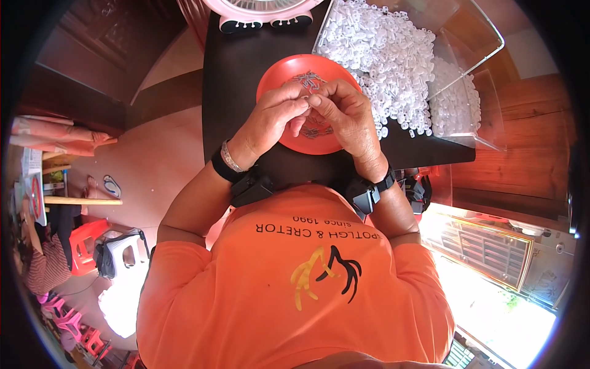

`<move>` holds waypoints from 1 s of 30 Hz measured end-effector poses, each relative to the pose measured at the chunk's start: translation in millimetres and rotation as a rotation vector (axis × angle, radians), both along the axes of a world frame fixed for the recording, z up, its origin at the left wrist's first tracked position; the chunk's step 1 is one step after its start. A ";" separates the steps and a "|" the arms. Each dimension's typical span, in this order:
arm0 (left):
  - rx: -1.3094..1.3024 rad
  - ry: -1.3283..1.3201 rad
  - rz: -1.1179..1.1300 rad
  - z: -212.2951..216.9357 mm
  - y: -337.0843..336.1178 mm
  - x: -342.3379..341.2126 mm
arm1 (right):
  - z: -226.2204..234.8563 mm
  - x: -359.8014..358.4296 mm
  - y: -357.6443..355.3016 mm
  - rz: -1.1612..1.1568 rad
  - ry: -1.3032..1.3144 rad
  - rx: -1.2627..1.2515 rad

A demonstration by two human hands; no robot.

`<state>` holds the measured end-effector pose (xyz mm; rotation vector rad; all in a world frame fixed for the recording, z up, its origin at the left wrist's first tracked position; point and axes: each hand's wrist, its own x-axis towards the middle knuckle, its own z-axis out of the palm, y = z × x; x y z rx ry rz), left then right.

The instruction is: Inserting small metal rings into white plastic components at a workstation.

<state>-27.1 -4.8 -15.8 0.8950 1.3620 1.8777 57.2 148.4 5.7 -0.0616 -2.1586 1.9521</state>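
Over a round red dish (270, 77), my left hand (270, 120) and my right hand (349, 117) meet with fingertips touching. Thumb and fingers are pinched together on both; whatever lies between them is too small and too covered to name. Several thin grey metal pins, like small nails or screws (309, 79), lie in the dish beneath and behind the fingers. Just right of the dish spreads a large heap of small white plastic pieces (387, 55) with holes in them.
The dark tabletop (236, 67) carries the dish and the heap. A clear plastic bin (491, 52) borders the heap at the right, with more white pieces inside. A pink fan (264, 9) stands at the far edge. Stools (89, 246) are on the floor at left.
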 end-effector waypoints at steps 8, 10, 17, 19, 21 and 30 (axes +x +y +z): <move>-0.056 0.099 0.092 5.6 0.6 4.7 | -1.0 0.0 7.8 0.049 -0.100 -0.178; -0.063 0.114 0.099 3.9 0.2 5.6 | -3.1 -0.3 7.9 0.044 -0.091 -0.193; -0.081 0.125 0.131 -1.8 1.9 5.4 | -2.6 -2.9 2.5 0.064 -0.066 -0.222; -0.087 0.114 0.125 -0.2 2.0 6.4 | -4.3 -3.4 3.6 0.072 -0.059 -0.231; -0.094 0.101 0.121 -0.4 2.3 6.9 | -7.0 -3.5 3.9 0.068 -0.051 -0.206; -0.086 0.134 0.133 -4.3 3.1 5.9 | -6.6 -2.1 2.7 0.041 -0.047 -0.199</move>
